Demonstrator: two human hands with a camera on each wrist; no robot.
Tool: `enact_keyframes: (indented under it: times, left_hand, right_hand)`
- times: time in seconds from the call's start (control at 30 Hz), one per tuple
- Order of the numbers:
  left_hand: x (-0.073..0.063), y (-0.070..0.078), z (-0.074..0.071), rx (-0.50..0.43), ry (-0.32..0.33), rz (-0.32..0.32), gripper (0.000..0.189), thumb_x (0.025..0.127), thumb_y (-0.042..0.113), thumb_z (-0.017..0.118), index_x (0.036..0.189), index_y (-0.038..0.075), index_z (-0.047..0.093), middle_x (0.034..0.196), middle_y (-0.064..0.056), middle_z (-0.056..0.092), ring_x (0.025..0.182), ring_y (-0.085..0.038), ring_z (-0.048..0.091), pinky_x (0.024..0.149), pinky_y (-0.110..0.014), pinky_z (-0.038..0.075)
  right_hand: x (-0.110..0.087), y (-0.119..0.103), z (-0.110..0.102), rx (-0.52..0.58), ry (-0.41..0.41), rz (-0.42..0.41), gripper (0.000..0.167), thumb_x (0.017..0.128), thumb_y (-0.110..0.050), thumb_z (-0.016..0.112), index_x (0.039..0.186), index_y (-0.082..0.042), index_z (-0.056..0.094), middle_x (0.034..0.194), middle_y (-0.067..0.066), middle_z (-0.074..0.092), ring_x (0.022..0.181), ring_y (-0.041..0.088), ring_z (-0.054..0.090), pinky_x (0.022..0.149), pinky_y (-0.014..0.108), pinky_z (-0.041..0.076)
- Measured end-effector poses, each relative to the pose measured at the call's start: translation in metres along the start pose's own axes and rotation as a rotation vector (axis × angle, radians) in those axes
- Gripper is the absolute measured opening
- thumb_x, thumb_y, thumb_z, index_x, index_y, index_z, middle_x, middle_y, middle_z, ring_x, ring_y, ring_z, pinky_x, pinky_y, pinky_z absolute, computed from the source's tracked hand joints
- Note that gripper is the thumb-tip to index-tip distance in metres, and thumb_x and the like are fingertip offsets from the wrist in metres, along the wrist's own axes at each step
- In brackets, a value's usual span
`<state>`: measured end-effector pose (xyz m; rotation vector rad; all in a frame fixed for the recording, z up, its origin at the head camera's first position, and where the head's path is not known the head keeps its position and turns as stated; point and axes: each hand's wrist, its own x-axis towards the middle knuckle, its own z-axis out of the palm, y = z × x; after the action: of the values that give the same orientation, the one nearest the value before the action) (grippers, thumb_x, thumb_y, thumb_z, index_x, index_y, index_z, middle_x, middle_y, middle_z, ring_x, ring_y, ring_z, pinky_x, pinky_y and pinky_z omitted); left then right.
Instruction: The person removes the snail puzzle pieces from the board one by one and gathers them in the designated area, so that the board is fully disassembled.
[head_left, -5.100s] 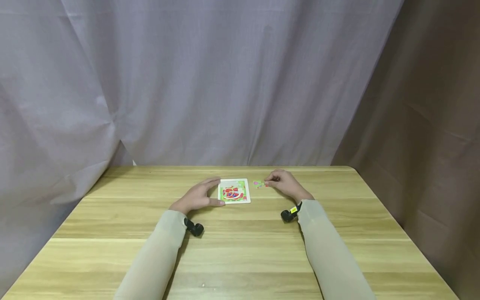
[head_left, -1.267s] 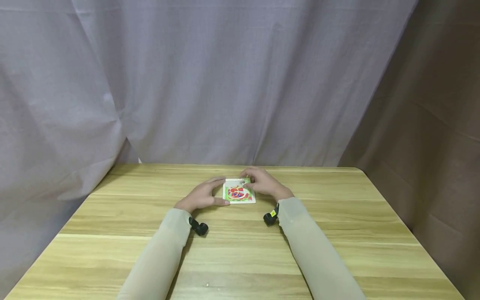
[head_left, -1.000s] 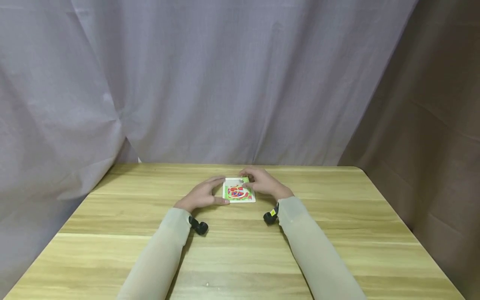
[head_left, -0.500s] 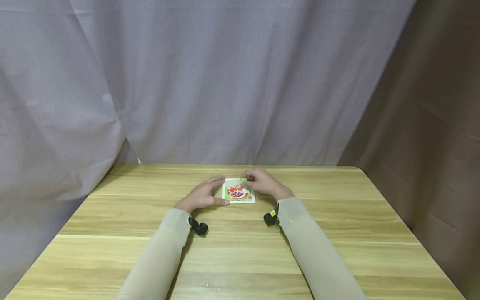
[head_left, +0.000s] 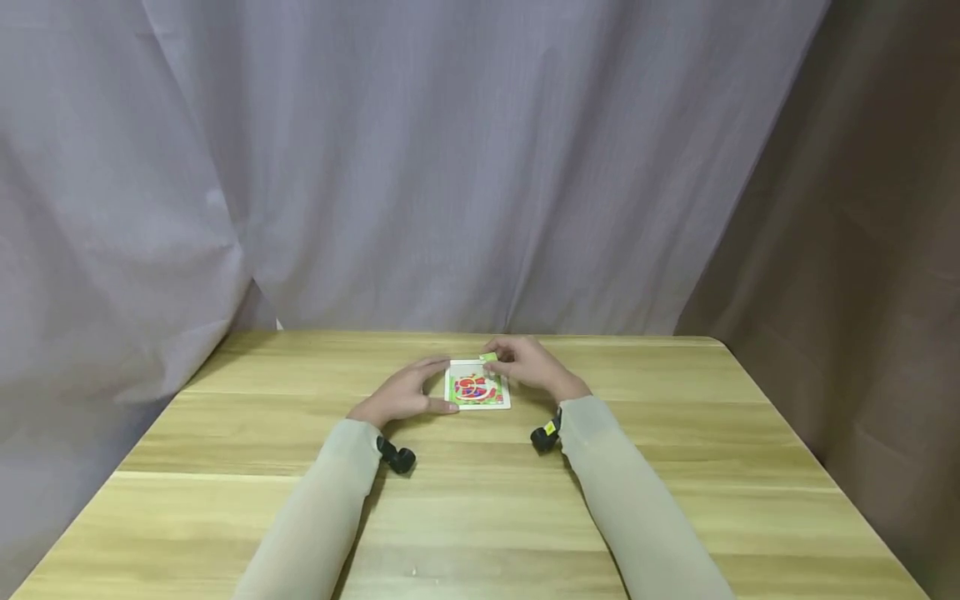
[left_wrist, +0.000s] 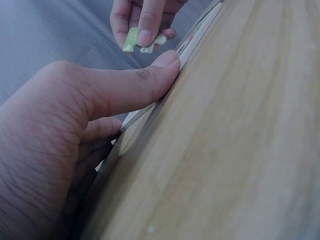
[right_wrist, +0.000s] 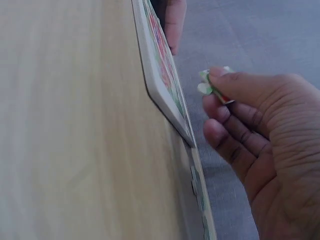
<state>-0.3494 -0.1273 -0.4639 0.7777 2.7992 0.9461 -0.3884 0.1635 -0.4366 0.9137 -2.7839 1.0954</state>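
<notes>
red on held piece (right_wrist: 205, 88): right wrist view only

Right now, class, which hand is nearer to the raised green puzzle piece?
The right hand is nearer: it pinches the green puzzle piece between thumb and fingers. The left hand is apart from it, holding the left side of the puzzle tray.
</notes>
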Motion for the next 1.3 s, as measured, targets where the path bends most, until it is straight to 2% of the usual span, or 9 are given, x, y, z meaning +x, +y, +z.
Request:
enact_keyframes:
  times: [0.07, 0.23, 0.3, 0.43, 0.77, 1.13, 1.3]
  left_hand:
    - [-0.002, -0.003, 0.002, -0.005, -0.003, -0.008, 0.103, 0.090, 0.052, 0.088, 0.173, 0.008, 0.044, 0.182, -0.017, 0.038, 0.168, -0.045, 0.037, 0.137, -0.072, 0.028]
    - [-0.007, -0.008, 0.008, -0.013, 0.009, -0.032, 0.102, 0.089, 0.049, 0.089, 0.171, 0.007, 0.046, 0.182, -0.017, 0.039, 0.168, -0.045, 0.037, 0.138, -0.072, 0.027]
    - [-0.009, -0.009, 0.009, -0.016, 0.009, -0.034, 0.101, 0.090, 0.050, 0.089, 0.171, 0.007, 0.046, 0.182, -0.016, 0.039, 0.169, -0.045, 0.036, 0.138, -0.070, 0.027]
    - [-0.009, -0.011, 0.012, -0.022, 0.000, -0.032, 0.102, 0.091, 0.051, 0.087, 0.172, 0.007, 0.045, 0.183, -0.016, 0.037, 0.170, -0.044, 0.035, 0.139, -0.069, 0.025]
    - [-0.009, -0.010, 0.005, -0.012, -0.009, -0.030, 0.103, 0.091, 0.052, 0.087, 0.173, 0.008, 0.043, 0.183, -0.017, 0.037, 0.169, -0.045, 0.035, 0.139, -0.069, 0.027]
    - [-0.007, -0.012, 0.004, -0.029, -0.002, -0.019, 0.102, 0.092, 0.052, 0.086, 0.173, 0.009, 0.043, 0.184, -0.015, 0.036, 0.170, -0.043, 0.033, 0.140, -0.069, 0.025]
    - [-0.008, -0.015, 0.005, -0.027, -0.015, -0.028, 0.104, 0.091, 0.053, 0.087, 0.173, 0.009, 0.043, 0.184, -0.016, 0.036, 0.170, -0.044, 0.034, 0.139, -0.069, 0.026]
  right_hand:
    - [-0.002, 0.003, 0.001, 0.015, 0.012, 0.005, 0.030, 0.104, -0.017, 0.081, 0.131, -0.004, 0.079, 0.110, 0.010, 0.082, 0.102, 0.021, 0.075, 0.105, 0.047, 0.066]
    - [-0.009, 0.015, 0.005, 0.064, 0.048, 0.011, 0.028, 0.102, -0.018, 0.083, 0.127, -0.004, 0.081, 0.102, 0.007, 0.081, 0.092, 0.015, 0.073, 0.089, 0.033, 0.065]
    - [-0.012, 0.019, 0.005, 0.073, 0.071, 0.017, 0.026, 0.101, -0.018, 0.084, 0.124, -0.005, 0.082, 0.100, 0.006, 0.080, 0.091, 0.013, 0.072, 0.088, 0.029, 0.063]
    - [-0.020, 0.027, 0.000, 0.090, 0.098, 0.049, 0.024, 0.101, -0.017, 0.084, 0.122, -0.006, 0.083, 0.100, 0.007, 0.081, 0.090, 0.014, 0.073, 0.087, 0.029, 0.063]
    - [-0.036, 0.046, -0.024, 0.095, 0.155, 0.122, 0.029, 0.104, -0.023, 0.083, 0.127, -0.006, 0.081, 0.099, 0.007, 0.081, 0.091, 0.017, 0.076, 0.088, 0.032, 0.063]
    - [-0.057, 0.076, -0.049, 0.117, 0.226, 0.160, 0.032, 0.104, -0.024, 0.084, 0.127, -0.003, 0.082, 0.106, 0.012, 0.081, 0.092, 0.012, 0.072, 0.083, 0.019, 0.058]
    - [-0.070, 0.088, -0.051, 0.104, 0.233, 0.231, 0.033, 0.104, -0.026, 0.084, 0.125, -0.001, 0.082, 0.101, 0.008, 0.081, 0.091, 0.010, 0.069, 0.088, 0.023, 0.055]
